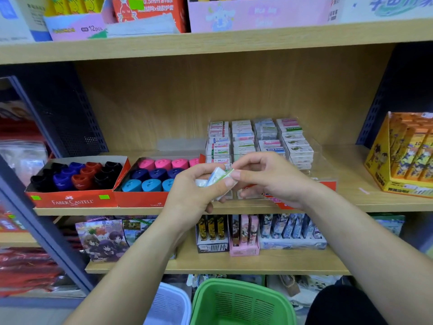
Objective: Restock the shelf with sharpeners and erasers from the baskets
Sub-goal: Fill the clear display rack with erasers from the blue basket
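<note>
Shelves of pale wood (346, 177) line the shop. Before the middle one, the left hand (187, 191) grips small white wrapped erasers (218, 178); the right hand (269, 179) pinches the top one. Red cardboard trays (70, 201) of coloured plastic sharpeners (150, 185) stand left, a green plastic basket (210, 287) below.

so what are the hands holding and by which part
The left hand grips a few wrapped erasers round their sides; the right hand pinches the end of the top one.

Stationery shop: wooden shelf (346, 160) holding Faber-Castell sharpener trays (72, 200), boxed erasers (257, 139) stacking alongside, printed product cartons (150, 12) lining tier above.
</note>
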